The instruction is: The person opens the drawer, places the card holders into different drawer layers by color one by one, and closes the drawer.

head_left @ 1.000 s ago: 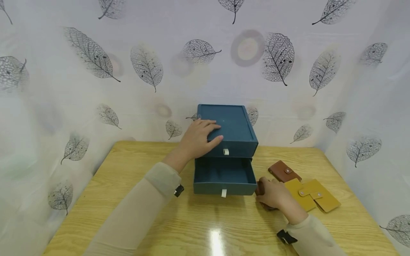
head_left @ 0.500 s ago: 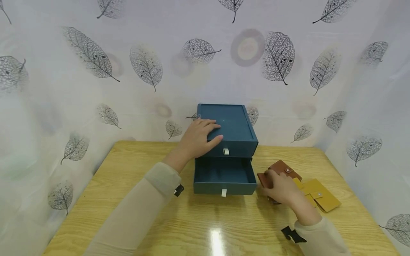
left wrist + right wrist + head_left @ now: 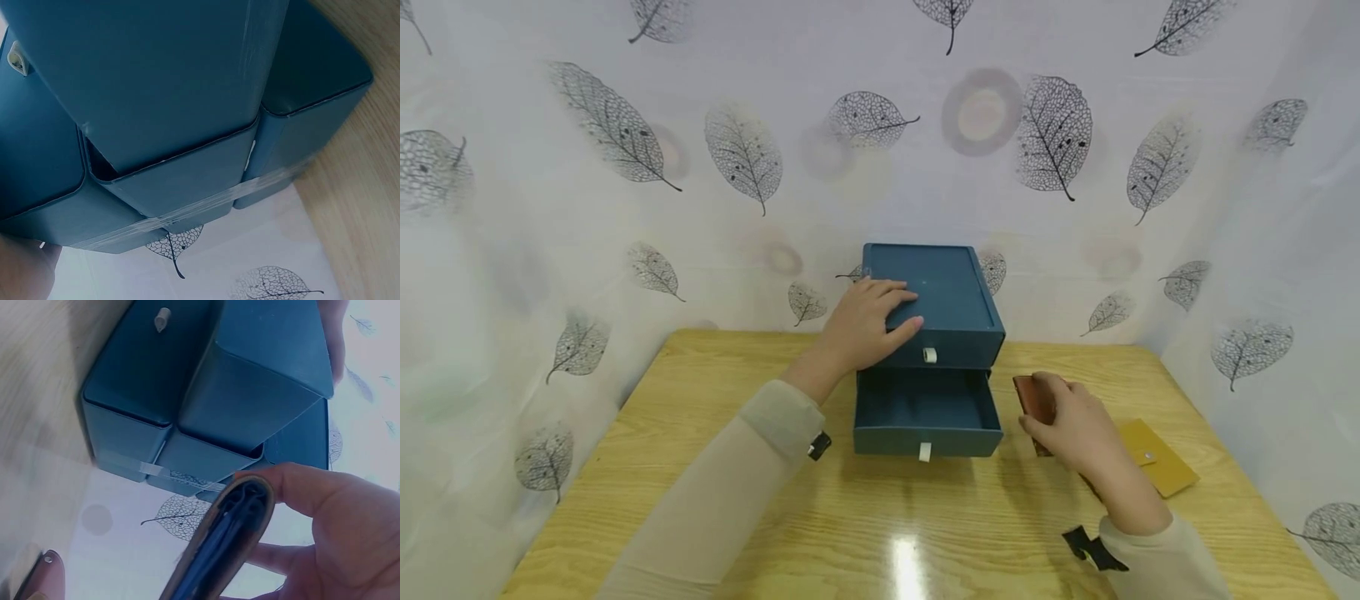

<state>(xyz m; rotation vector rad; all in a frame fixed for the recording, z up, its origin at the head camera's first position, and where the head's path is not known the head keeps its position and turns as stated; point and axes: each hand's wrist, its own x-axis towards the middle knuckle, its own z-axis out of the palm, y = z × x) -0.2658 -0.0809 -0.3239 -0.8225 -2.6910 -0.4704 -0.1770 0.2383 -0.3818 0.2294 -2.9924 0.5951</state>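
Observation:
My left hand (image 3: 867, 325) rests on top of the blue drawer box (image 3: 951, 292), over its left front part. Below the top tier, the middle drawer (image 3: 887, 442) is pulled out toward me, with nothing inside that shows. To the right of it, my right hand (image 3: 1078, 429) grips a brown wallet (image 3: 1033, 395) between thumb and fingers, tilted up on edge. The right wrist view shows the wallet's (image 3: 228, 528) folded end, with dark bluish layers inside. A yellow wallet (image 3: 1165, 467) with a snap lies on the table, partly hidden by my right wrist.
The wooden table (image 3: 730, 467) runs back to a leaf-patterned sheet (image 3: 820, 192). Another brown leather piece with a snap (image 3: 49, 578) shows at the lower left of the right wrist view. The box has a closed bottom drawer (image 3: 134, 375) with a white tab.
My right hand has lifted the brown wallet off the table, moving it up and slightly right, away from the drawer's corner. My left hand and the drawer box have stayed put.

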